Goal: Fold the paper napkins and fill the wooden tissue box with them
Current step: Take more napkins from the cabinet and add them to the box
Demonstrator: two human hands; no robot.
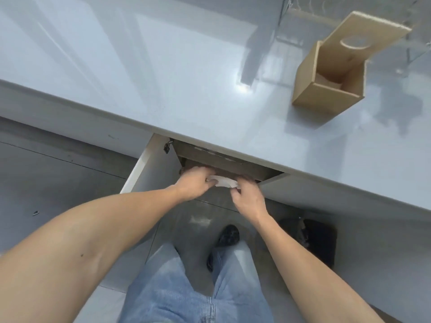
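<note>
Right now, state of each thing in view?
tissue box: upright on the counter, lid swung open.
cabinet door: open.
napkin: held between both hands, below the counter edge.
left hand: gripping the napkin.
right hand: gripping the napkin.

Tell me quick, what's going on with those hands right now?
Left hand and right hand both gripping a white napkin below the counter edge. Wooden tissue box open on countertop. Nothing in the way.

Glossy grey table (pixel 186 78) up top; jeans (pixel 186 294), black shoe (pixel 227 236) on grey floor (pixel 58 183) below.
</note>
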